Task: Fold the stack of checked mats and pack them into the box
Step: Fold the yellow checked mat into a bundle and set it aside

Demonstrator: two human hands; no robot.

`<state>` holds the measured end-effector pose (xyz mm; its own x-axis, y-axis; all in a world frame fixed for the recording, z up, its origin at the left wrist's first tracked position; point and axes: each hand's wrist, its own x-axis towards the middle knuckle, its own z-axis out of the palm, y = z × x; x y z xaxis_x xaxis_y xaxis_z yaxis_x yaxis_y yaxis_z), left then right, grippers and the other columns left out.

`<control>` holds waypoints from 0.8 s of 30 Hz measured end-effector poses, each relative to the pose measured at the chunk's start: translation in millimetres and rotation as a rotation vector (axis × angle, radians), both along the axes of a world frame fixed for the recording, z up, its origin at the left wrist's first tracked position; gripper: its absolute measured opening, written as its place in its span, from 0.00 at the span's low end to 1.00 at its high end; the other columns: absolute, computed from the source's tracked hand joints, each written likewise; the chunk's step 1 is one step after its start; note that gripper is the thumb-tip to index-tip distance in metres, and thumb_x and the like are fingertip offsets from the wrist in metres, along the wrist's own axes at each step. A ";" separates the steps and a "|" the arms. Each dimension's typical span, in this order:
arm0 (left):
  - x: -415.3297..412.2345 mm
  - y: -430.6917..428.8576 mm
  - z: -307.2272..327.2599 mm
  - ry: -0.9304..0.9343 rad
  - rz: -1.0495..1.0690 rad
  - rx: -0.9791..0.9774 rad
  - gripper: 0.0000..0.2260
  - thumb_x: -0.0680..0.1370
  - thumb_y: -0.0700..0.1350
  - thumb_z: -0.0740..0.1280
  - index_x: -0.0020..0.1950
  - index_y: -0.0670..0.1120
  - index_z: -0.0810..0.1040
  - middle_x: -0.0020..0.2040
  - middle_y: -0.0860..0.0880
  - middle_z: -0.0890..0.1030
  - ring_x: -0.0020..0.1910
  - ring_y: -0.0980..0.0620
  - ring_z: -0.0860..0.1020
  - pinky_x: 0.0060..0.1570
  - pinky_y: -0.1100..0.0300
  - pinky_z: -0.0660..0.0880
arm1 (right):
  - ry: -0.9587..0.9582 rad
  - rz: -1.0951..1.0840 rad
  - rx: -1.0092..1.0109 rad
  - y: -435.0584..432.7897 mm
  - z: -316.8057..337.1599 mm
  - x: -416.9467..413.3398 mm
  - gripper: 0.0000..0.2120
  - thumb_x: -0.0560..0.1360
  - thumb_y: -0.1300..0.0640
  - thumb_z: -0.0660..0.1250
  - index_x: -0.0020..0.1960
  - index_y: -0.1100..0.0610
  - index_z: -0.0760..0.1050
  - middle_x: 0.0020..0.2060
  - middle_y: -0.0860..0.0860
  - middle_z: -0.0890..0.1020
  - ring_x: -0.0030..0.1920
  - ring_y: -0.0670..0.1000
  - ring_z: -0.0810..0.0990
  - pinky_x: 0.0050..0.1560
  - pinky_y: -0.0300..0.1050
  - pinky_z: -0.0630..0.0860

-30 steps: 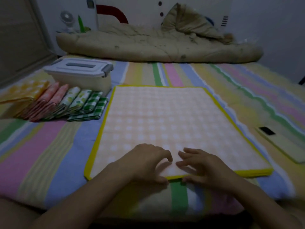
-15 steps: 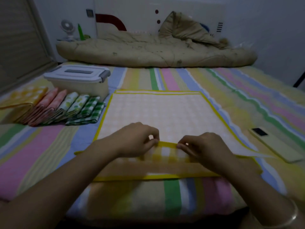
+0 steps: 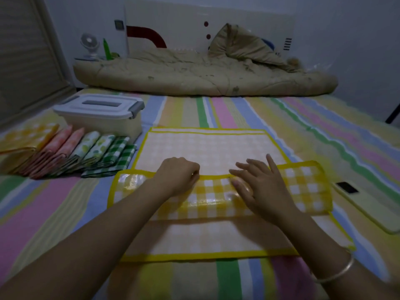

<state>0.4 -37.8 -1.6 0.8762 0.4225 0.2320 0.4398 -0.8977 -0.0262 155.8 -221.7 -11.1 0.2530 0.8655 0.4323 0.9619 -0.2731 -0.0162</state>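
— Pastel-striped bed sheet (image 3: 238, 113) fills my feed, with a rumpled beige quilt (image 3: 194, 76) bunched along the far end.

— Where is the mat being worked on?

— I see a yellow-bordered pale checked mat (image 3: 207, 148) lying flat in the middle of the bed, straight in front of the person. Its near part is turned over, away from the person, so a glossy yellow-checked flap (image 3: 303, 187) lies across it. A second pale mat (image 3: 194, 239) with the same yellow edging shows underneath, closer to the camera.

— And the hands?

— From here the left hand (image 3: 177, 176) has its fingers curled and pinches the flap's far edge. The right hand (image 3: 262, 189) lies on the flap with fingers straight and spread, holding nothing. A thin metal bangle (image 3: 337, 271) sits on that wrist.

— The box?

— I make out a white plastic box (image 3: 101, 113) with a grey latched lid, lid on, standing beyond the mat's far-left corner. In front of it a row of folded mats (image 3: 71, 152) leans in a line: yellow, pink, leaf-print, green check. The green ones lie just beside the flat mat's left edge.

— Anything else?

— On the right I see a pale yellow phone-like slab (image 3: 368, 208) flat on the sheet, near the flap's end but apart from it, and a small white fan (image 3: 89, 45) in the far-left corner.
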 end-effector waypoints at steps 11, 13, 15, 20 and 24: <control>9.5 16.4 -50.0 -0.214 0.054 -0.225 0.08 0.79 0.52 0.63 0.48 0.51 0.80 0.44 0.53 0.79 0.46 0.51 0.77 0.40 0.58 0.66 | 0.317 -0.142 -0.469 -1.8 -48.3 14.3 0.49 0.59 0.21 0.22 0.77 0.36 0.39 0.77 0.41 0.38 0.76 0.46 0.32 0.72 0.65 0.31; 9.7 16.9 -50.7 -0.225 0.068 -0.248 0.07 0.78 0.53 0.65 0.47 0.52 0.80 0.43 0.54 0.80 0.46 0.52 0.77 0.40 0.59 0.67 | 0.310 -0.146 -0.462 -0.6 -50.3 12.6 0.49 0.58 0.21 0.21 0.77 0.36 0.38 0.77 0.41 0.37 0.76 0.46 0.30 0.72 0.65 0.31; 9.6 16.1 -51.1 -0.244 0.091 -0.270 0.06 0.77 0.53 0.67 0.48 0.52 0.78 0.44 0.55 0.80 0.46 0.53 0.77 0.41 0.59 0.68 | 0.287 -0.150 -0.453 -0.1 -52.8 11.3 0.48 0.59 0.22 0.21 0.76 0.36 0.38 0.77 0.41 0.36 0.75 0.46 0.30 0.72 0.65 0.32; 13.3 8.4 -50.8 -0.249 0.154 -0.215 0.07 0.77 0.52 0.67 0.52 0.51 0.77 0.46 0.54 0.80 0.49 0.51 0.77 0.44 0.56 0.70 | 0.222 -0.159 -0.439 1.9 -53.4 11.3 0.46 0.63 0.23 0.25 0.77 0.37 0.41 0.78 0.43 0.41 0.77 0.49 0.35 0.72 0.67 0.33; 15.3 2.9 -53.8 -0.207 0.185 -0.100 0.06 0.79 0.50 0.64 0.52 0.49 0.76 0.48 0.51 0.79 0.49 0.48 0.77 0.45 0.54 0.70 | 0.187 -0.142 -0.434 4.5 -53.0 11.0 0.46 0.64 0.24 0.25 0.78 0.39 0.42 0.78 0.44 0.42 0.77 0.50 0.35 0.71 0.67 0.33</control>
<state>15.7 -34.8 -55.4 0.7206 0.6004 0.3467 0.5830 -0.7954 0.1656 166.8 -217.2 -64.1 0.4209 0.9068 -0.0246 0.9059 -0.4216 -0.0410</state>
